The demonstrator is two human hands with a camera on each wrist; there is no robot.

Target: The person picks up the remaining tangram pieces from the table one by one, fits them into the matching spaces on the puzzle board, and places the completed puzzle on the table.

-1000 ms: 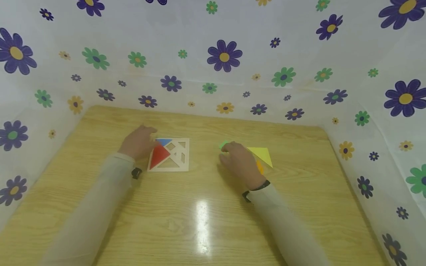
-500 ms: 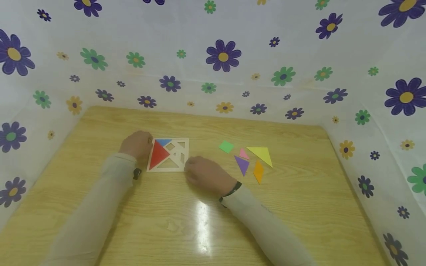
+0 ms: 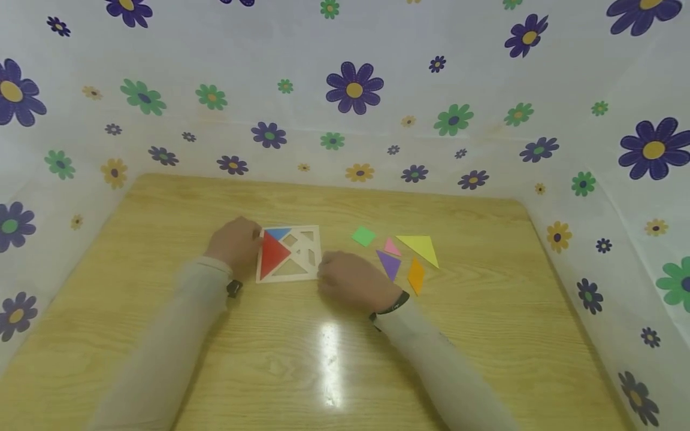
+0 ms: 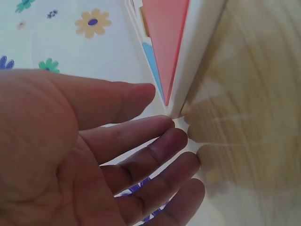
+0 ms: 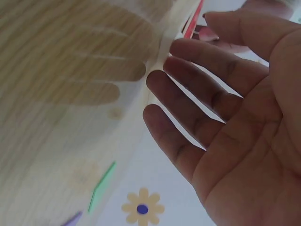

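Note:
A pale tangram board (image 3: 295,278) lies flat on the table. A large red triangle (image 3: 274,254) and a blue triangle (image 3: 278,233) fill its left side, while its other cut-outs show bare. At its upper left corner is my left hand (image 3: 236,242); in the left wrist view the index fingertip is right at the corner, with the thumb (image 4: 136,96) raised apart from it. My right hand (image 3: 358,280) is by the lower right edge, its fingers (image 5: 183,103) long and nearly straight, fingertips along the board's side. Nothing shows in either palm.
To the right lie loose tangram pieces: a green square (image 3: 363,236), a pink triangle (image 3: 392,246), a purple triangle (image 3: 389,263), a yellow triangle (image 3: 424,246) and an orange parallelogram (image 3: 417,276). A flowered cloth (image 3: 232,60) walls the table (image 3: 269,353) at back and sides.
My right hand has come left from the loose pieces to the board's right edge. The board has since shifted right with a slight turn, my left hand moving right alongside it.

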